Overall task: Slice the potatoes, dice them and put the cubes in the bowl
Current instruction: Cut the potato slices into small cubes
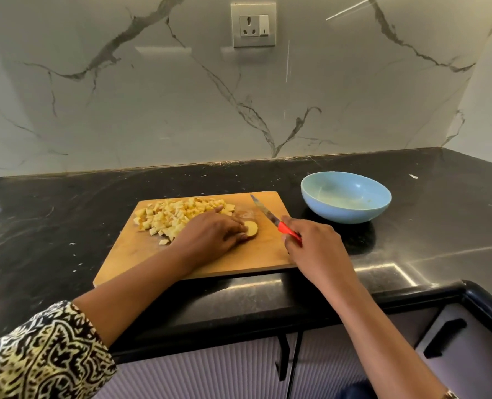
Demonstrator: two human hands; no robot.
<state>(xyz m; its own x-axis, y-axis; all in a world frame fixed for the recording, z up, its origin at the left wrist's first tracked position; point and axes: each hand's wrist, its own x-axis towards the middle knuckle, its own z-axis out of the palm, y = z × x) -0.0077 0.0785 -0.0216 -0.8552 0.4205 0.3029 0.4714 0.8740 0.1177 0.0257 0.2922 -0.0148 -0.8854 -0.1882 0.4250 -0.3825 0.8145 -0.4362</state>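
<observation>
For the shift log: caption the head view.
Left hand holds potato slice on board beside cubes; right hand grips knife; blue bowl without cubes.

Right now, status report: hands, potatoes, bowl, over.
Left hand holds round potato slice on wooden cutting board. Right hand grips red-handled knife. Yellow potato cubes heaped on board; light-blue bowl holds none.

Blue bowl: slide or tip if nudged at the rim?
Probably rocks: the blue bowl has a rounded underside narrowing to a small base. Likely slides easily on the glossy black counter. Looks nearly empty, so little weight steadies it.
</observation>
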